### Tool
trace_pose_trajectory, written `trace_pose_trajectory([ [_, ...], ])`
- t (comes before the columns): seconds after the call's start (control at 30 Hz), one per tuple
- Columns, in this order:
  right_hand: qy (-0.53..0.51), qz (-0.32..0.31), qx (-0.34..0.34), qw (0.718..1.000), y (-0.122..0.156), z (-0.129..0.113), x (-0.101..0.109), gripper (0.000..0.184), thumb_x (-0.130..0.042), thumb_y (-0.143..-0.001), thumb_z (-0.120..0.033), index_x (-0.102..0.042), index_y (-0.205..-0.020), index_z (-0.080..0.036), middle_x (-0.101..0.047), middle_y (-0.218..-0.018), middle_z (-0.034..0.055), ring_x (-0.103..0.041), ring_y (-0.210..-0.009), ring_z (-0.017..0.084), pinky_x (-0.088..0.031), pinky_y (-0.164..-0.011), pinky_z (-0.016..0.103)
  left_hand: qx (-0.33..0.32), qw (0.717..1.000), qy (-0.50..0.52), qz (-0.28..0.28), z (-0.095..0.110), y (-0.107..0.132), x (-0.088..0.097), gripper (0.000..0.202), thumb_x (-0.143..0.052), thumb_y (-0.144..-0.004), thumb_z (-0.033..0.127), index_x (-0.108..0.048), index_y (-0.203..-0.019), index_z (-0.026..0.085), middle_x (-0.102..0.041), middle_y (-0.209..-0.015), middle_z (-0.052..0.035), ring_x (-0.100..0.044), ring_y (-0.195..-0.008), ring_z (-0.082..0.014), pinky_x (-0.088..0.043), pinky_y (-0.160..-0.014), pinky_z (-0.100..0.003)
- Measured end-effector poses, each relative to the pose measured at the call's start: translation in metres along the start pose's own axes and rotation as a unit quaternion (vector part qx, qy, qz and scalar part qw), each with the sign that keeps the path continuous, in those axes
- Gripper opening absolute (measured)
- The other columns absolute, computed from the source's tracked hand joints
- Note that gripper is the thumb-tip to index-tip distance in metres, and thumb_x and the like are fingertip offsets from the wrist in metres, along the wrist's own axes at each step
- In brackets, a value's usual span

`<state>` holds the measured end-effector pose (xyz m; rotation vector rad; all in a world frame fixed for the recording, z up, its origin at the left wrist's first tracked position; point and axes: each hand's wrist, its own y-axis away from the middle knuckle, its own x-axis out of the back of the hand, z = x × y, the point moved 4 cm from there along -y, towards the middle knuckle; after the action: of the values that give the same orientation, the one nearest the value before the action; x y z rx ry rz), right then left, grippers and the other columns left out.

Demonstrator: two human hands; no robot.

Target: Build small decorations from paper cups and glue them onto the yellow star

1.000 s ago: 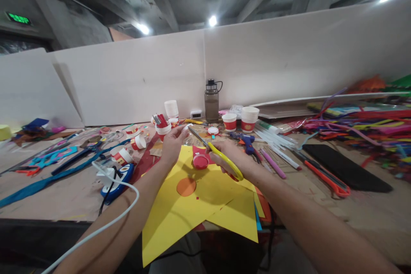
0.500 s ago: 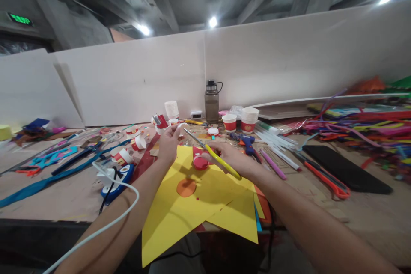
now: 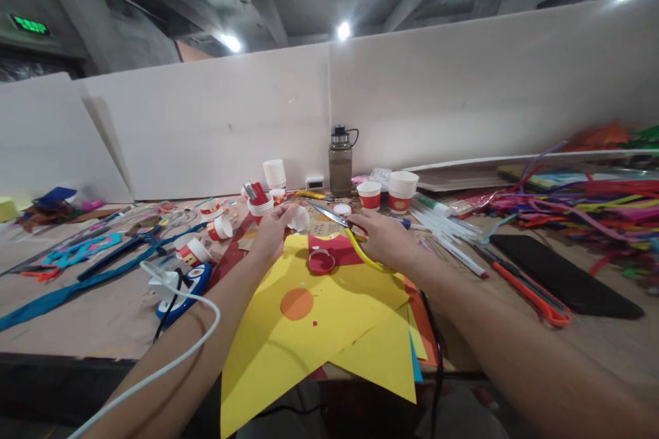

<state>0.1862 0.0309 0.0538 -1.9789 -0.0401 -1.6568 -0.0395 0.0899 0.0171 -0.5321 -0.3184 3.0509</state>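
My left hand pinches a small white paper piece, curved like part of a cup, above the back edge of the yellow paper. In my right hand is a pair of scissors with yellow handles. Their metal blades point left toward the white piece but stand apart from it. On the yellow sheets lie an orange paper circle, a round red piece with a pale rim and a strip of red paper.
Paper cups and a water bottle stand at the back by the white board. A phone and an orange cutter lie right, near pipe cleaners. A white cable crosses my left forearm.
The scissors have moved right and back, away from the white piece. That piece now shows more of its face in my left hand. The round red piece is less covered.
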Motion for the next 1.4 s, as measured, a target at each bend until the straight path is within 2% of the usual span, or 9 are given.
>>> trace_pose_trajectory([
  [0.13,0.029,-0.018,0.009,0.999,0.004,-0.004,-0.001,0.042,-0.053,-0.085,-0.032,-0.059,-0.126,-0.023,-0.062,-0.122,0.0107,-0.064,-0.098,0.024,-0.047,-0.082,0.031,-0.008,0.999,-0.042,-0.006,0.000,0.000,0.001,0.037,-0.076,-0.065,0.047,-0.067,-0.083,0.016,-0.068,-0.072,-0.0023,-0.058,-0.060,-0.0106,-0.038,-0.049,-0.019],
  [0.37,0.017,-0.041,0.004,0.999,0.007,-0.008,0.001,0.044,-0.052,-0.085,-0.030,-0.058,-0.129,-0.024,-0.059,-0.128,0.0109,-0.061,-0.109,0.025,-0.047,-0.088,0.033,-0.028,0.996,-0.085,-0.027,0.005,0.004,-0.004,0.039,-0.076,-0.065,0.048,-0.065,-0.081,0.015,-0.066,-0.068,-0.0016,-0.057,-0.057,-0.0116,-0.043,-0.053,-0.023],
  [0.67,0.027,-0.036,0.039,0.998,0.008,-0.010,0.000,0.041,-0.049,-0.087,-0.029,-0.059,-0.127,-0.021,-0.062,-0.124,0.0113,-0.059,-0.112,0.025,-0.046,-0.090,0.034,-0.041,0.993,-0.107,-0.024,0.002,-0.002,0.001,0.038,-0.074,-0.068,0.048,-0.067,-0.082,0.014,-0.065,-0.065,-0.0014,-0.054,-0.054,-0.0106,-0.038,-0.051,-0.022],
  [0.93,0.047,-0.037,0.053,0.997,0.009,-0.011,0.000,0.041,-0.049,-0.088,-0.031,-0.058,-0.127,-0.021,-0.063,-0.122,0.0114,-0.062,-0.105,0.025,-0.047,-0.081,0.032,-0.041,0.991,-0.124,-0.019,0.001,-0.002,0.002,0.037,-0.074,-0.067,0.049,-0.068,-0.081,0.014,-0.063,-0.062,-0.0001,-0.053,-0.052,-0.0101,-0.037,-0.051,-0.022],
  [1.23,0.056,-0.043,0.065,0.995,0.007,-0.013,0.000,0.039,-0.051,-0.087,-0.027,-0.059,-0.124,-0.020,-0.065,-0.116,0.0105,-0.063,-0.099,0.024,-0.045,-0.076,0.028,-0.037,0.991,-0.131,-0.011,-0.001,-0.003,0.004,0.042,-0.076,-0.064,0.049,-0.069,-0.084,0.013,-0.066,-0.066,-0.0024,-0.055,-0.054,-0.0111,-0.039,-0.052,-0.022],
  [1.4,0.053,-0.046,0.072,0.995,0.007,-0.012,-0.003,0.038,-0.050,-0.084,-0.022,-0.059,-0.122,-0.020,-0.066,-0.112,0.0103,-0.063,-0.095,0.024,-0.045,-0.074,0.029,-0.025,0.993,-0.110,-0.019,0.002,-0.001,0.002,0.039,-0.076,-0.064,0.048,-0.067,-0.080,0.014,-0.064,-0.062,-0.0013,-0.053,-0.052,-0.0102,-0.038,-0.049,-0.021],
])
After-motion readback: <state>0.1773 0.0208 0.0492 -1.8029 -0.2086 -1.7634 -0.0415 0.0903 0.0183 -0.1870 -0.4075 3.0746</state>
